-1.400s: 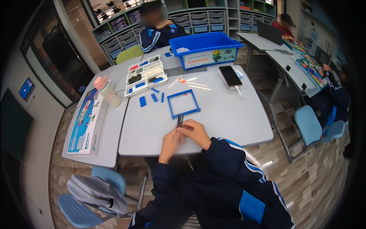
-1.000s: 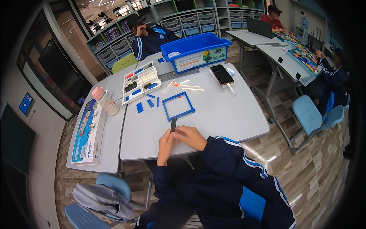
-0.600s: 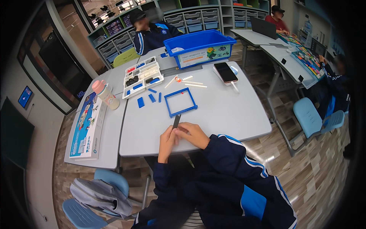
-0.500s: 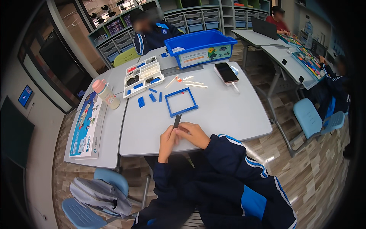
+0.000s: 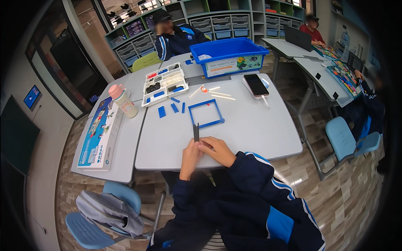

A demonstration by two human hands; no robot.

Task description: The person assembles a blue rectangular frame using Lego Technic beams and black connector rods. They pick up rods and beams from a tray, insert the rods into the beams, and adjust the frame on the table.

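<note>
Two narrow black strips point(image 5: 196, 133), perhaps building pieces, stand side by side in my fingers, their tips slightly apart. My left hand point(image 5: 191, 155) is closed round their lower ends. My right hand point(image 5: 217, 150) pinches the same spot from the right, fingers touching the left hand. Just beyond the strips' tips lies a rectangular blue frame point(image 5: 211, 124) of studded beams, with a small red piece at its far side. Left of the frame are several loose blue bricks point(image 5: 174, 108). White beams point(image 5: 223, 97) and a small orange-and-white piece point(image 5: 204, 89) lie behind it.
A white sorting tray point(image 5: 171, 96) of parts stands at the back left, a blue bin point(image 5: 234, 72) behind. A phone point(image 5: 256, 85) with a cable lies at right. A bottle point(image 5: 125, 104) and flat box point(image 5: 100, 136) occupy the left table. Another person point(image 5: 180, 39) sits opposite.
The black strips have turned more upright, and two tips now show apart. Both hands stay together. The whole view has shifted slightly; the person opposite now has a hand at the head.
</note>
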